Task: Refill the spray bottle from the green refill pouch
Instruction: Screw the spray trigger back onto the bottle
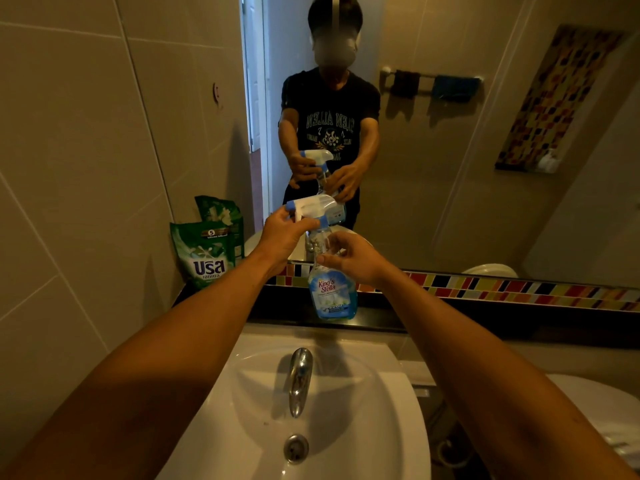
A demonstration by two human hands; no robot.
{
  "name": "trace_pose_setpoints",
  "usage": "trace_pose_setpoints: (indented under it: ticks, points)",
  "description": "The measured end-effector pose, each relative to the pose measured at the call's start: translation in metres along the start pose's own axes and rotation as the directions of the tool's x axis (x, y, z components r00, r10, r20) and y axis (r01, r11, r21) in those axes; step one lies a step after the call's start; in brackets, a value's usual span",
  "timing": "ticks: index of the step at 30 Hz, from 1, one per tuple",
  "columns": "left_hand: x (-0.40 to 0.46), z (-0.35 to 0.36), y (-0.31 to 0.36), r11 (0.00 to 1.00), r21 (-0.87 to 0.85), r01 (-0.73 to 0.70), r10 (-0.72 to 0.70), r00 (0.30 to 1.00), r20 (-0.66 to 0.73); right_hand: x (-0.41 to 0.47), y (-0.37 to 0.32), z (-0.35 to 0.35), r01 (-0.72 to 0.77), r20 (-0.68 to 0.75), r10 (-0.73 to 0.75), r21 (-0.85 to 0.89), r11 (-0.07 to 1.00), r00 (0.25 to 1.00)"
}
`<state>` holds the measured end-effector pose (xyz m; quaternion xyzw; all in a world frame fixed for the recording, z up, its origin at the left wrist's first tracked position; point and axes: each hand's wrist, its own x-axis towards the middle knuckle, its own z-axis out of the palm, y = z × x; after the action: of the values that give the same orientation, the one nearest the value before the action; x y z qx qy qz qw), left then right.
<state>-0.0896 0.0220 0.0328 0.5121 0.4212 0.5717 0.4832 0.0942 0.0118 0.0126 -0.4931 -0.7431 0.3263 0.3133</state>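
A clear spray bottle (331,292) with a blue label and a little blue liquid stands upright on the dark ledge below the mirror. My left hand (282,237) grips its white and blue trigger head (311,204) from the left. My right hand (356,258) is wrapped around the bottle's neck and shoulder from the right. The green refill pouch (202,254) leans against the tiled wall at the ledge's left end, apart from both hands.
A white sink (391,410) with a chrome tap (299,379) lies directly below my arms. The mirror (433,150) behind the ledge reflects a person holding the bottle. A toilet (595,407) stands at the lower right.
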Motion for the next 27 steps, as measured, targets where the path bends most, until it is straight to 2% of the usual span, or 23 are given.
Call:
trace_pose_setpoints:
  ticks: [4,10,14,17,27]
  points:
    - [-0.0003,0.0056,0.0005,0.999,-0.043,0.009,-0.009,1.0,0.006,0.0002,-0.0024,-0.0005,0.002,0.001,-0.002,-0.009,1.0,1.0]
    - [0.0018,0.0083,0.0038,1.0,-0.005,0.004,-0.004,1.0,0.006,0.0006,0.0018,-0.0042,-0.01,0.007,0.01,-0.02,1.0,1.0]
    - [0.0013,0.0085,0.0037,0.996,-0.076,0.046,-0.046,0.999,-0.004,0.0,-0.0004,-0.0047,0.016,0.004,-0.016,-0.027,1.0,1.0]
    - [0.0024,0.0057,0.0044,0.998,-0.038,0.049,-0.051,0.998,-0.042,-0.0003,-0.0015,-0.0061,0.007,0.026,-0.007,-0.013,1.0,1.0]
    - [-0.0023,0.0079,0.0029,1.0,0.0,-0.008,0.008,0.999,-0.036,-0.0018,-0.0031,-0.0049,-0.019,0.045,0.017,0.054,0.998,0.999]
